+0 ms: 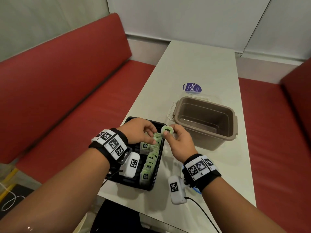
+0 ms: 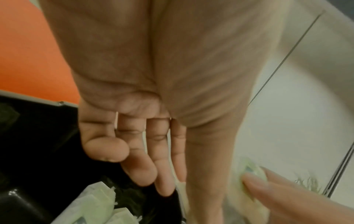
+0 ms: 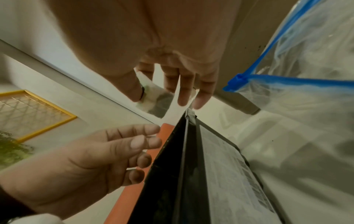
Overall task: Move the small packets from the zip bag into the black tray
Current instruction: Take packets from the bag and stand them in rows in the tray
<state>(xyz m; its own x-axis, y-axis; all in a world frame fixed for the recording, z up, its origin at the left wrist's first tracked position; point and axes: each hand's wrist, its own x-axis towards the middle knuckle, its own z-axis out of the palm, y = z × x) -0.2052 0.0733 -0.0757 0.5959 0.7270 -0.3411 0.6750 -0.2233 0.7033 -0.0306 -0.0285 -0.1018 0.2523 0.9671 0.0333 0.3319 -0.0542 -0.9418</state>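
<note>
White table [image 1: 193, 64] stands between red benches [image 1: 58, 84].

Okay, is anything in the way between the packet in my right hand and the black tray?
Only the left hand, hovering over the black tray's far end beside the packet that the right hand pinches. Nothing else visibly blocks it.

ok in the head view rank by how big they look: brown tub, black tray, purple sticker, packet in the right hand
1. brown tub
2. black tray, partly hidden by the left arm, so nearly level with the tub
3. purple sticker
4. packet pinched in the right hand
</note>
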